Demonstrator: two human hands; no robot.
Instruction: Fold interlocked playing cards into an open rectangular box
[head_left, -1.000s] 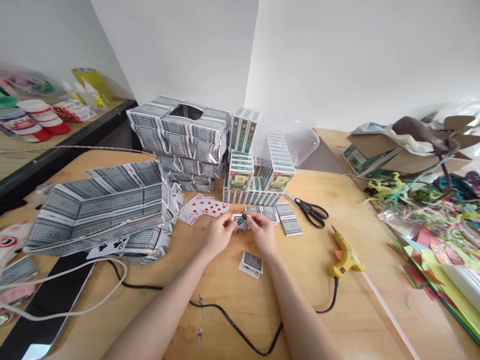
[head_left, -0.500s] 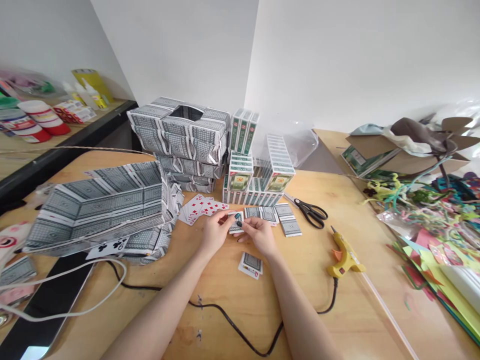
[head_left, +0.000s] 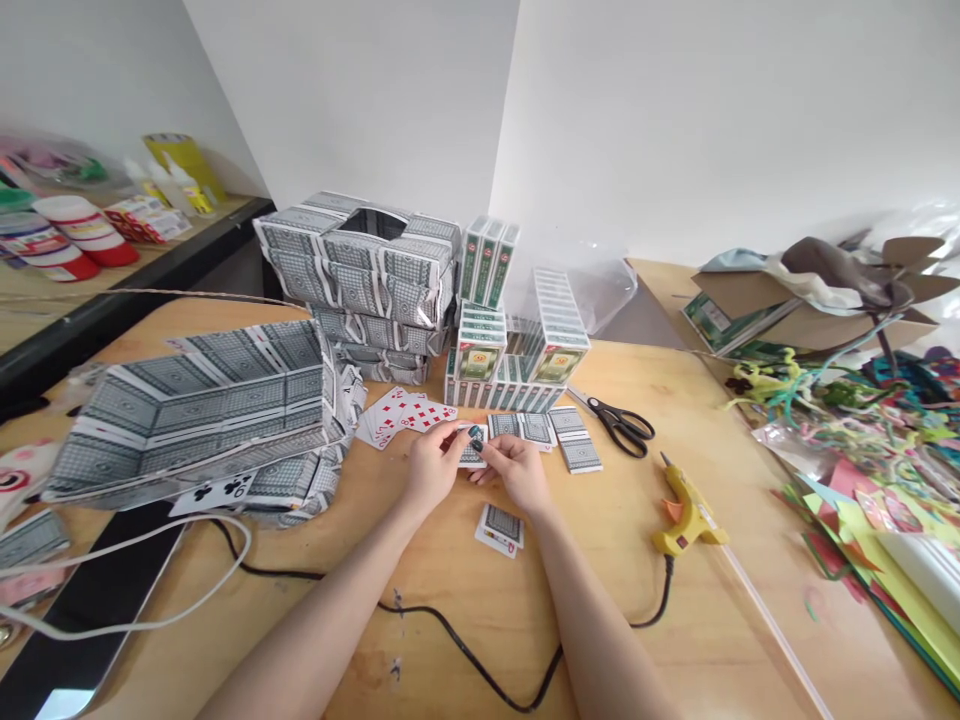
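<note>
My left hand (head_left: 435, 468) and my right hand (head_left: 516, 470) meet at the middle of the table, both pinching one grey-backed playing card (head_left: 474, 455) between them. The fingers cover much of the card. Just behind are more grey-backed cards (head_left: 576, 440) lying face down, and to the left a fan of red diamond cards (head_left: 405, 415). Nearer my body, between the forearms, two overlapping cards (head_left: 500, 530) lie on the wood. Black-handled scissors (head_left: 624, 428) and a yellow glue gun (head_left: 684, 515) rest to the right of my right hand.
Boxes made of cards (head_left: 360, 265) stand at the back left, with an open card tray (head_left: 217, 405) before them. Card packs (head_left: 480, 355) are stacked behind my hands. A black cable (head_left: 450, 625) crosses under my forearms. Craft paper (head_left: 881, 560) lies far right.
Both hands keep their pinch on the card, with only a slight shift of the fingers. The surrounding things have not moved, apart from a small change in the view.
</note>
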